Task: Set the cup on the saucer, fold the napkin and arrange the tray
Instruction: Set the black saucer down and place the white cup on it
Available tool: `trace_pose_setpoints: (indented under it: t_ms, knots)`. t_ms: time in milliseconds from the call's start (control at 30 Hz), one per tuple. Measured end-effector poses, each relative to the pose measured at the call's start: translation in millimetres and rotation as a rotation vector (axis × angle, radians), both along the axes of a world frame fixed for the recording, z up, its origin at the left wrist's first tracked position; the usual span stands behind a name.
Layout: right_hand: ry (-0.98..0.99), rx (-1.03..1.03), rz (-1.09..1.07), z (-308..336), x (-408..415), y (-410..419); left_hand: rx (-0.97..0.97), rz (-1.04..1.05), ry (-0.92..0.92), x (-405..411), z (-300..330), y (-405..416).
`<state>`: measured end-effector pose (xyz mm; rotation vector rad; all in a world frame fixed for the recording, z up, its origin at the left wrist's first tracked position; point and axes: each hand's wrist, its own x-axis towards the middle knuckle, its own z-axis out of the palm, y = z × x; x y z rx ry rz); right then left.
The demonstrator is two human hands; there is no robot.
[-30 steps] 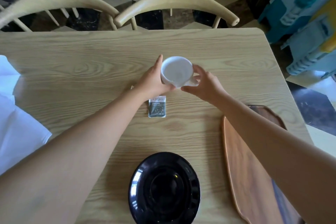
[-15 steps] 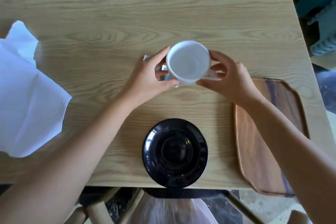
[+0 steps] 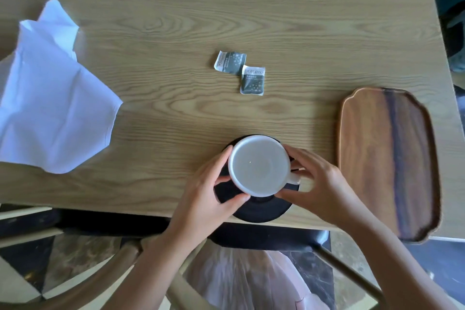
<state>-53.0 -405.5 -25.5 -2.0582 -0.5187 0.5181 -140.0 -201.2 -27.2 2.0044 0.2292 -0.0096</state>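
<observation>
Now both hands, left and right, clasp the cup by its sides, centring it over the saucer.

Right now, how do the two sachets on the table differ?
The far sachet lies tilted with one end curled up; the near sachet lies flatter and almost square to the view. The near one's printed label reads clearly, the far one's does not. Both are small and grey, corners touching.
</observation>
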Motion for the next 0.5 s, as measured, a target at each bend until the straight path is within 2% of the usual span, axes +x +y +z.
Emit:
trace_pose_setpoints:
  t_ms: [267,500]
  knots:
    - [0.015,-0.084,0.038,-2,-5,1,0.067,0.014,0.005,-5,-5,-6]
    - [-0.067,-0.118,0.004,-3,-13,-3,0.056,-0.019,0.062,-8,-4,-3]
